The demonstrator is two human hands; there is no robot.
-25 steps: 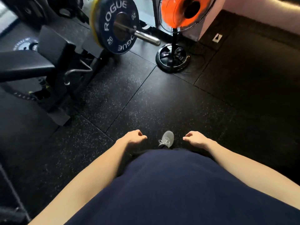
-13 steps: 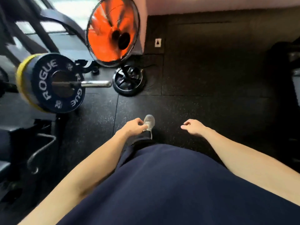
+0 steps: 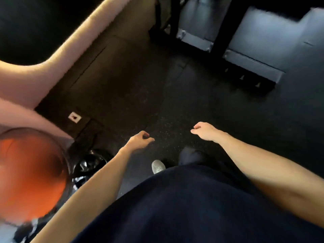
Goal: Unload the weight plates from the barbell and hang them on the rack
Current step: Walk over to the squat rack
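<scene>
At the bottom of the frame a dark navy fabric garment [image 3: 184, 207] fills the foreground, with two bare forearms reaching out from either side of it. The left hand [image 3: 138, 142] hangs just left of centre, its fingers loosely curled with nothing between them. The right hand [image 3: 205, 131] hangs right of centre, well apart from the left, its fingers likewise loosely bent and holding nothing. Below and between the hands, a pale grey shoe [image 3: 158, 166] rests on the black speckled rubber floor [image 3: 175, 106].

At the lower left a blurred orange round fan [image 3: 29, 174] stands over its glossy black round base [image 3: 91, 163]. Farther off, a small white square floor outlet [image 3: 74, 117] sits beside the pale pink wall base [image 3: 57, 60]. In the upper right, black metal frame posts [image 3: 220, 32] stand against grey padded blocks [image 3: 254, 48].

No barbell or weight plates appear anywhere in the frame, and no container shows.
</scene>
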